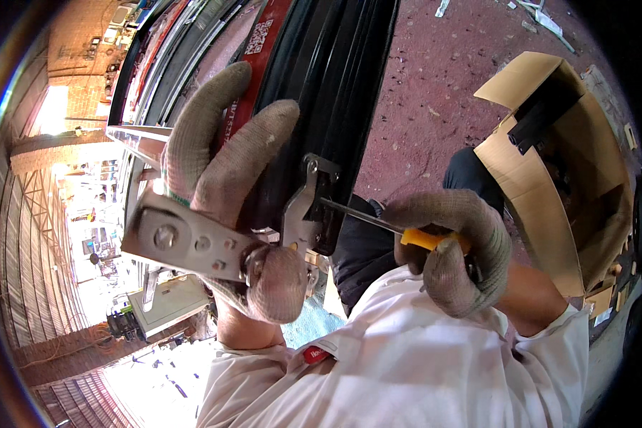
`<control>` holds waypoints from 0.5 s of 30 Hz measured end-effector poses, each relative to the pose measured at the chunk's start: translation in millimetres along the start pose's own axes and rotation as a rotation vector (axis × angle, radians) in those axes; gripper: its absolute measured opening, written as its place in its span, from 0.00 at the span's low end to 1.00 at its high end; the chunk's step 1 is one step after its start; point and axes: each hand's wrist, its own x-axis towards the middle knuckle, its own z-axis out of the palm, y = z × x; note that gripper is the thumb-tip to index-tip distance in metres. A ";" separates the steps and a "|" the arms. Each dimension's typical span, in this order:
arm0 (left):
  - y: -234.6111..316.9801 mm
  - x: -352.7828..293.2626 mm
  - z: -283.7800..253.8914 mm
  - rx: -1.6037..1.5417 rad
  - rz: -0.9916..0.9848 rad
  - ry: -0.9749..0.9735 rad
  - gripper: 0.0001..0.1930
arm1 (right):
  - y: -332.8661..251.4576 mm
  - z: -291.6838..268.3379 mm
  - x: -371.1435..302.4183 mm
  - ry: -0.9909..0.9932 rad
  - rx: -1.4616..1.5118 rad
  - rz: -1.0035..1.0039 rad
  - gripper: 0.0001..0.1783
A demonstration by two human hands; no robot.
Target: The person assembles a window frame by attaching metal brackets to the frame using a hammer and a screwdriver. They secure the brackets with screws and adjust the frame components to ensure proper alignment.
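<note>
My left hand (pixel 228 164), in a knitted work glove, grips a silvery metal hinge (pixel 185 239) with the thumb against its joint. Two of its fingers lie along a long black profile (pixel 328 64) with a red strip (pixel 274 25) on its side. The hinge's curved arm meets a small bracket (pixel 324 167) at the profile's near end. In my gloved right hand (pixel 488 239) is a screwdriver (pixel 429 240) with a yellow handle. Its shaft points left to the bracket; the tip is partly hidden there, so contact cannot be made out.
An opened cardboard box (pixel 535 192) with black parts in it stands at the right on the reddish floor (pixel 421 93). Long framed pieces (pixel 185 57) lie at the far left. Scraps (pixel 549 25) are on the floor at the far right.
</note>
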 end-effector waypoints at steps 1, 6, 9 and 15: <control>0.8 -0.8 -0.4 -0.002 -0.004 -0.003 0.20 | 3.6 -1.7 -0.8 0.013 -0.108 -0.071 0.21; -7.8 5.8 -4.2 -0.003 0.105 -0.011 0.20 | 3.8 -14.3 13.8 -0.169 -0.602 -0.452 0.29; -12.0 5.9 -2.6 0.020 0.165 -0.016 0.20 | 5.9 -14.3 18.6 -0.248 -0.689 -0.624 0.28; -7.7 6.6 -1.4 -0.063 0.111 -0.009 0.23 | 12.1 -29.6 17.3 -0.401 -0.925 -0.949 0.30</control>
